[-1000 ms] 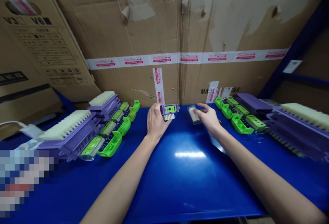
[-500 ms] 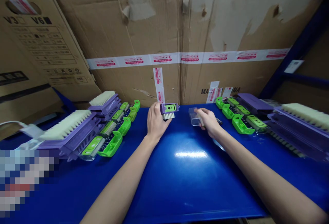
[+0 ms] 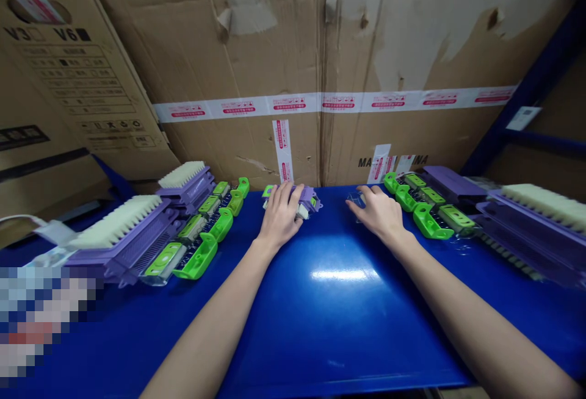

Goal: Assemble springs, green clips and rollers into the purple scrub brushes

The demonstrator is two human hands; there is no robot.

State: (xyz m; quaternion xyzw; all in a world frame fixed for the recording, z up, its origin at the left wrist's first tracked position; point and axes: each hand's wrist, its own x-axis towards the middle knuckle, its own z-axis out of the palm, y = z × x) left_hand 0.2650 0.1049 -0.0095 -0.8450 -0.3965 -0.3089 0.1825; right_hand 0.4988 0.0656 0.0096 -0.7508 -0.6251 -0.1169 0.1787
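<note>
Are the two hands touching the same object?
No, the left hand is on the purple brush, and the right hand is apart from it.

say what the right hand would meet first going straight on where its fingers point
The right hand would probably meet the clear plastic case first, then the cardboard behind; depth and contact are unclear.

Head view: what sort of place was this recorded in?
Probably a workbench in a storeroom or workshop: a glossy blue work surface, a large taped cardboard box standing behind it, and purple bristled brush units set out along both sides.
</note>
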